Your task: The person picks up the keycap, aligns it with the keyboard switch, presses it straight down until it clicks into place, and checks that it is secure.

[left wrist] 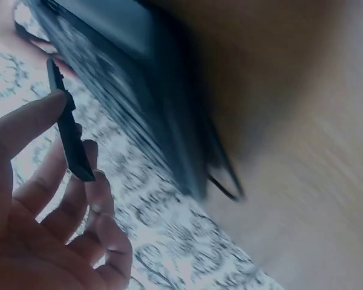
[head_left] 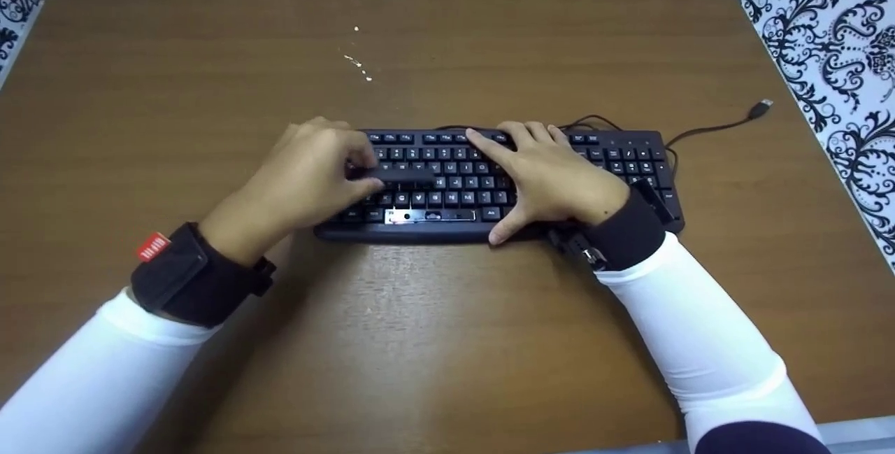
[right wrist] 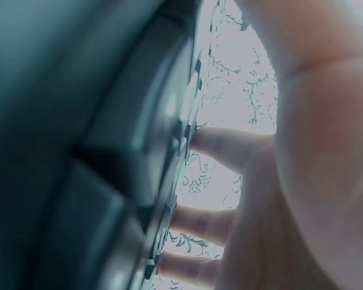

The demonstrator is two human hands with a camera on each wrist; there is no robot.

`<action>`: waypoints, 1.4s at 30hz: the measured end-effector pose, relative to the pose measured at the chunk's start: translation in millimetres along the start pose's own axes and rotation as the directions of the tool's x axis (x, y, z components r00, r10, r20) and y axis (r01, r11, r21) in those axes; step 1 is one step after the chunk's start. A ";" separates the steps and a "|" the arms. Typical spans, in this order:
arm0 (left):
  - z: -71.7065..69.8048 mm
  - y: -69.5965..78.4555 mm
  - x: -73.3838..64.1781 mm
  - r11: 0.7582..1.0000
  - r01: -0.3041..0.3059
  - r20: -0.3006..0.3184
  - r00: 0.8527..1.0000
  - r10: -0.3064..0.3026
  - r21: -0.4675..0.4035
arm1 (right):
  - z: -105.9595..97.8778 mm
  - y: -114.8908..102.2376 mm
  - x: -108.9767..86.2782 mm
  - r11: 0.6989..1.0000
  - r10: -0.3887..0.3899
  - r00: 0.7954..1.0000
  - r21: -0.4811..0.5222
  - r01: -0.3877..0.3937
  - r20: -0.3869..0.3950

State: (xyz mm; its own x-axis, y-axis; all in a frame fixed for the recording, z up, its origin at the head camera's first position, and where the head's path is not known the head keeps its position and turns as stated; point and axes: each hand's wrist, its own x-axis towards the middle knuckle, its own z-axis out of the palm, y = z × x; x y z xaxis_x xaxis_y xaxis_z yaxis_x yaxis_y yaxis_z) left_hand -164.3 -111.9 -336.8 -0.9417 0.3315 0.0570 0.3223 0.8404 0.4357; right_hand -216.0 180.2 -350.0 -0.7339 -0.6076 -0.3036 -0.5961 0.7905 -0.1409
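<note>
A black keyboard (head_left: 412,234) lies on the table, with a shiny bare slot (head_left: 430,216) where its space bar sits. My left hand (head_left: 308,167) pinches the long black space bar keycap (head_left: 404,176) by one end, above the keyboard's left half. In the left wrist view the thumb and fingers grip this keycap (left wrist: 71,130), and small stubs show along one side of it. Spread over the right half of the keyboard, my right hand (head_left: 549,178) rests with straight fingers on the upper keys and its thumb at the front edge.
Behind the keyboard runs its black cable (head_left: 594,118), ending in a USB plug (head_left: 761,108) at the right. Several small white specks (head_left: 359,64) lie farther back on the brown wooden table (head_left: 447,342). Black-and-white patterned cloth (head_left: 839,55) shows beyond the table's edges.
</note>
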 end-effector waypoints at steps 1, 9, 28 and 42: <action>2.7 4.5 -0.1 1.000 -0.027 -0.003 1.000 0.027 -0.012 | -0.2 0.0 -0.1 1.000 0.000 1.000 -0.001 0.000 -0.001; 23.0 34.2 -2.5 0.991 -0.131 0.022 0.991 0.132 -0.039 | 0.4 0.0 -0.6 1.000 -0.009 1.000 0.005 0.009 -0.021; 39.2 39.0 0.3 0.977 -0.202 0.022 0.979 0.201 0.062 | 2.3 0.8 -0.6 1.000 0.002 1.000 0.016 -0.002 -0.016; 41.1 39.2 -0.1 0.958 -0.270 0.035 0.963 0.268 0.094 | -0.5 -0.4 -0.9 1.000 -0.008 1.000 0.007 0.008 -0.018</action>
State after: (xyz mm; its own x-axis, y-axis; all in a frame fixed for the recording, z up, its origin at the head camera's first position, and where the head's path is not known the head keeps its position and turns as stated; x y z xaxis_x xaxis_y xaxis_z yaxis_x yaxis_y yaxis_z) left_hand -147.5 -61.3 -356.7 -0.8169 0.5595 0.1401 0.5723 0.7561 0.3174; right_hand -215.3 180.4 -349.2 -0.7350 -0.6150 -0.2856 -0.5995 0.7862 -0.1501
